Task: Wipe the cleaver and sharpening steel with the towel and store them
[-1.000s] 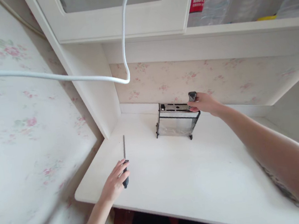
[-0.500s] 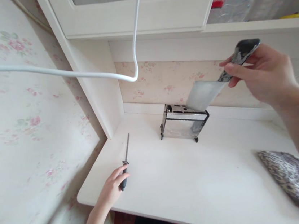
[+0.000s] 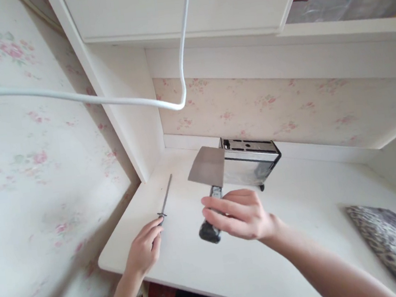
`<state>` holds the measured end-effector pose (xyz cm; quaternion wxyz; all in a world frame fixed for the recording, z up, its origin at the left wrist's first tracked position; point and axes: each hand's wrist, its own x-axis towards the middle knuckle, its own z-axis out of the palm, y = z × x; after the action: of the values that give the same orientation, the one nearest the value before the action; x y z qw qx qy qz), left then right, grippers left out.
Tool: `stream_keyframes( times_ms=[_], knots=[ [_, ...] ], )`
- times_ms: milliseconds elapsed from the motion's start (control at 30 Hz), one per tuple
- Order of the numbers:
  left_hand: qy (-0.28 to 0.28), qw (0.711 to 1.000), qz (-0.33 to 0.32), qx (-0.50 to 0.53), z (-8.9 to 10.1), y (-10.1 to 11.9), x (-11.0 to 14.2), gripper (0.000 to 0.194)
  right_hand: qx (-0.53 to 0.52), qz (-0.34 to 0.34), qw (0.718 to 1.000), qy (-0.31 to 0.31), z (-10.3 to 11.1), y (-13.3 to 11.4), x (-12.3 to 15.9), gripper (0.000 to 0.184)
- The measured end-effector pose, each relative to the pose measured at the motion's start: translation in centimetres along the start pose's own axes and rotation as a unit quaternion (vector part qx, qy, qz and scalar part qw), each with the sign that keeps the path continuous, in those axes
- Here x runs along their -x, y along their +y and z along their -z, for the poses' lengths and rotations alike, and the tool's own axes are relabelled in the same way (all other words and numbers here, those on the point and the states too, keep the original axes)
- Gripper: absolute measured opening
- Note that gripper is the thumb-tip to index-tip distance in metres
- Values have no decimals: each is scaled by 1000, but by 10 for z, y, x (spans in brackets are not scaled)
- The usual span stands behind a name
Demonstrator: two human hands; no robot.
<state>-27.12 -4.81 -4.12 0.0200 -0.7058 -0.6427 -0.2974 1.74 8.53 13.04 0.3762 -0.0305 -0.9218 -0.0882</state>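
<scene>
Steel cleaver (image 3: 206, 166): over the white desk (image 3: 205, 268), near-left of the knife holder (image 3: 246, 169); probably stiff, blade-heavy, safest by its handle (image 3: 209, 233).
Right hand (image 3: 244, 212): gripping that handle.
Left hand (image 3: 145, 246): fingers closed around the sharpening rod (image 3: 167, 191).
Sharpening rod: likely rigid, lighter, best held behind the guard.

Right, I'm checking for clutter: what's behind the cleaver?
White tabletop and a metal knife block show around the cleaver, which covers the block's lower left part and anything directly behind.
</scene>
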Motion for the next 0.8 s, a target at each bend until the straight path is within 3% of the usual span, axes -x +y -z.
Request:
stream_keyframes(
  times_ms=[67,167,300,433,800],
  knots=[
    [10,999,28,-18,-2,3,1,15,-30,-22,998,-41,-33,-10,10,28],
    [38,997,50,-40,-6,2,1,16,-46,-66,996,-50,-78,-23,25,33],
    [63,995,60,-42,-10,-2,1,25,-49,-79,992,-81,-120,-36,39,32],
    [67,995,59,-33,-11,-6,0,24,-42,-77,989,-116,-137,-47,43,25],
    [62,995,81,0,-13,-11,0,30,-50,-81,962,-256,-154,-62,38,17]
  ],
)
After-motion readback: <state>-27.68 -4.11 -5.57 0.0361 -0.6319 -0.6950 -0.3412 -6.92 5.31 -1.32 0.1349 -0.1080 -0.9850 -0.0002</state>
